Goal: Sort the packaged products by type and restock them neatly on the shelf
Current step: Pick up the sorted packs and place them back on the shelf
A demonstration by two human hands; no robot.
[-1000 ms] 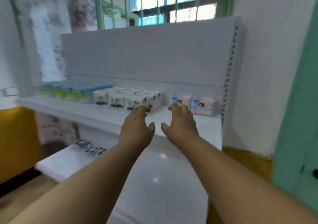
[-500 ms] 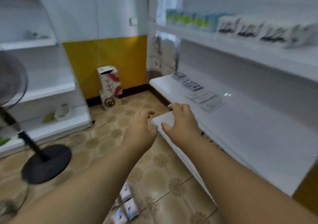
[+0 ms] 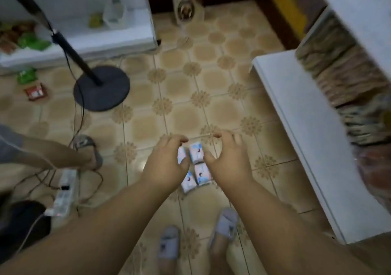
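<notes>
Though blurred, packets (image 3: 196,164) bear pink-blue print.

Four small pink-and-blue packets (image 3: 196,165) lie on the floor (one mostly hidden), two green packs (image 3: 26,76) and one red pack (image 3: 35,91) far left, two grey slippers (image 3: 169,243) near, one fan stand (image 3: 101,87).

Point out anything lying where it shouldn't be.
Packaged goods sit on the floor tiles rather than a shelf: four pink-and-blue packs between the open left hand and right hand, plus a green packet and a red packet near the fan base.
</notes>
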